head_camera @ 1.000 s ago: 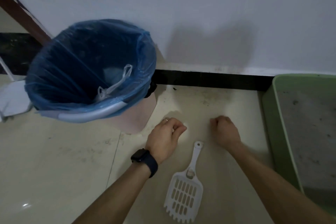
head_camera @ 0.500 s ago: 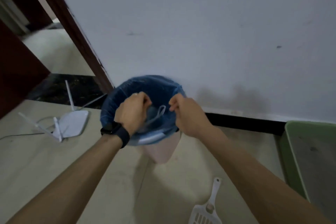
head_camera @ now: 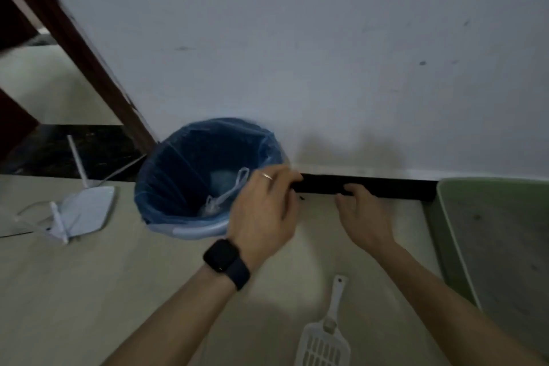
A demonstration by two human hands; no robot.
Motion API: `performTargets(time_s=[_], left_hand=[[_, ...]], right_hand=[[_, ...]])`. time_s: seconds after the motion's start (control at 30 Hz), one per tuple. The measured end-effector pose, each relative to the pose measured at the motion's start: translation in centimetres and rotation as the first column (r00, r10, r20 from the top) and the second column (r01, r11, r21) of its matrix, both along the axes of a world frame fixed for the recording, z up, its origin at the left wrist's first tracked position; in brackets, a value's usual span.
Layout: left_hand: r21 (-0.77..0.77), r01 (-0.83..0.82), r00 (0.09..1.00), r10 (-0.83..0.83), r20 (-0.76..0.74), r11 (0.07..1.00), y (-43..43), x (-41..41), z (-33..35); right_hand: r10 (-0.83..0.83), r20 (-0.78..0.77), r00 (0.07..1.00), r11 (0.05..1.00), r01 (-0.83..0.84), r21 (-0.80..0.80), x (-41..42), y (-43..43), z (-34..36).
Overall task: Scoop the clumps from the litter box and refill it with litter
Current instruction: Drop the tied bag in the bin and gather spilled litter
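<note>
Your left hand (head_camera: pixel 264 211) and right hand (head_camera: pixel 364 214) hang loosely curled, empty, beside the blue-bagged round bin (head_camera: pixel 184 169), white slotted plastic scoop (head_camera: pixel 325 345) on floor

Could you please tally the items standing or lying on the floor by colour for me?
White: 2, the router and the litter scoop
Blue: 1, the lined bin
Green: 1, the litter box
Total: 4

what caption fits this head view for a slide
Left hand by the blue-lined bin, right hand nearer the green litter box, white scoop lying on the floor.
</note>
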State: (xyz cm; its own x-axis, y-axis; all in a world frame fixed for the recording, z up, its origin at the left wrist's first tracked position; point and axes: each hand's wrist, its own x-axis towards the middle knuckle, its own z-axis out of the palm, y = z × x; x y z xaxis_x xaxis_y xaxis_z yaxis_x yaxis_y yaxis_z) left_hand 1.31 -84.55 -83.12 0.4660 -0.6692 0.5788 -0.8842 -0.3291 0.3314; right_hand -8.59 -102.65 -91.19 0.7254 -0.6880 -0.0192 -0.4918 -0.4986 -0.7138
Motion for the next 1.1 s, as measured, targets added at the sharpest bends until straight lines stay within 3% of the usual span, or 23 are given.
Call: performTargets(time_s=[0.07,0.17,0.27,0.37,0.43,0.57,0.7,0.8,0.93,1.1], left_hand=[[0.161,0.103,0.984,-0.076,-0.164,0.982,-2.3,-2.4,-5.5],[0.524,0.146,0.822,0.192,-0.535,0.839,-4.8,-3.1,-14.2],[0.672,0.110,0.747,0.386,-0.542,0.732,-6.6,-0.4,-20.2],[0.694,0.042,0.726,0.455,-0.516,0.719,-7.7,2.5,-23.6],[0.712,0.007,0.766,0.454,-0.455,0.702,-8.1,2.6,-25.5],[0.663,-0.007,0.904,0.289,-0.315,0.748,-10.0,0.4,-27.6],[0.605,0.127,0.931,0.116,-0.346,0.786,-15.5,0.0,-28.0],[0.616,0.230,0.948,-0.031,-0.315,0.753,-19.1,-0.9,-28.4],[0.615,0.326,0.942,-0.197,-0.270,0.718,-20.5,-1.8,-28.9],[0.569,0.525,0.849,-0.338,-0.406,0.633,-18.7,-6.6,-28.3]], right_hand=[[-0.062,-0.202,0.978,0.996,0.074,0.056,-3.5,-1.5,-4.2],[-0.027,-0.432,0.901,0.994,0.068,0.080,-7.8,-2.6,-10.1],[0.052,-0.562,0.826,0.998,-0.029,0.050,-10.9,-2.9,-14.5],[0.040,-0.504,0.863,0.994,-0.086,-0.068,-12.7,-2.2,-17.0],[0.004,-0.488,0.873,0.986,-0.085,-0.143,-13.1,-2.0,-17.9],[-0.064,-0.480,0.875,0.968,-0.063,-0.244,-12.9,-1.6,-18.7],[-0.073,-0.446,0.892,0.962,-0.056,-0.269,-13.0,-1.5,-18.9],[-0.072,-0.407,0.910,0.962,-0.044,-0.268,-13.0,-1.6,-19.2],[-0.084,-0.305,0.949,0.968,0.005,-0.250,-13.3,-2.1,-19.9],[-0.153,-0.061,0.986,0.984,0.146,-0.102,-13.6,-2.8,-19.9]])
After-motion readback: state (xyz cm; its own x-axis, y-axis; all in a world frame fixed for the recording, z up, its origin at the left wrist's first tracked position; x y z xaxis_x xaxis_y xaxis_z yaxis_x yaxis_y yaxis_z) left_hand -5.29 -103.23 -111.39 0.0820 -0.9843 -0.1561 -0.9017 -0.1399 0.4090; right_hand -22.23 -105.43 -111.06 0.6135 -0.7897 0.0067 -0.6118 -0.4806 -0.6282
